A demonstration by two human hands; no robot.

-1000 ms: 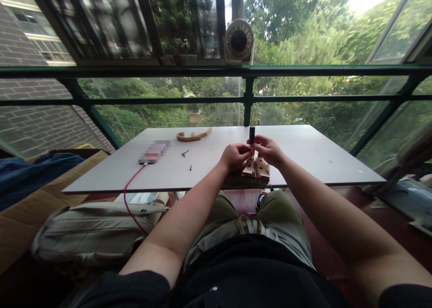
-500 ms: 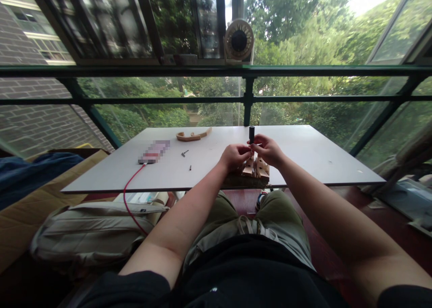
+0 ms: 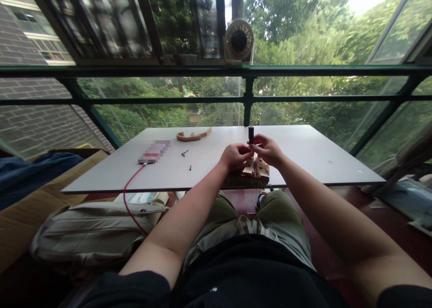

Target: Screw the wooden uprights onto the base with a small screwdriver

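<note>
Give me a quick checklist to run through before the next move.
1. Right hand on the black handle: ok, fingers at its lower part.
2. Black handle upright: ok, roughly vertical in this view.
3. Left hand grip: cannot tell; fingertips meet beside the handle, but what they pinch is hidden.
4. Wooden parts well back from the table edge: not ok, they sit by the near edge.
5. Loose screws clear of both hands: ok, lying to the left.
</note>
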